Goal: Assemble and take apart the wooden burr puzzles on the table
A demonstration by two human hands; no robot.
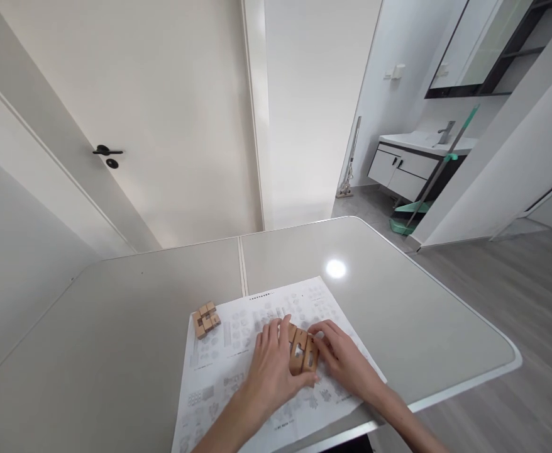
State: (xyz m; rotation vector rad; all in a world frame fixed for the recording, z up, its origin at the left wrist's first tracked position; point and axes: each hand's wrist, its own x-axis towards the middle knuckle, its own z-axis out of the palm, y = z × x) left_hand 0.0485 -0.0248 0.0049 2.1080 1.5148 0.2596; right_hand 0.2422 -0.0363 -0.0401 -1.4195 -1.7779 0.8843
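Observation:
Several notched wooden puzzle pieces (299, 350) sit side by side between my hands, with slots and cut-outs showing on top. My left hand (273, 365) wraps round their left side, its thumb along the near edge. On the other side, my right hand (344, 358) is closed with its fingertips on the right-hand piece. Parts of the pieces are hidden behind my fingers. Beneath them lies a large white sheet (229, 368) printed with small grey drawings. A smaller cluster of wooden puzzle pieces (205, 319) rests at the sheet's upper left, apart from both hands.
The pale table (398, 302) has a metal rim and a seam across its top. Past its far edge stands a closed door (176, 113) with a black handle. A washbasin cabinet (403, 167), a mop (351, 160) and a green dustpan (402, 226) are at the back right.

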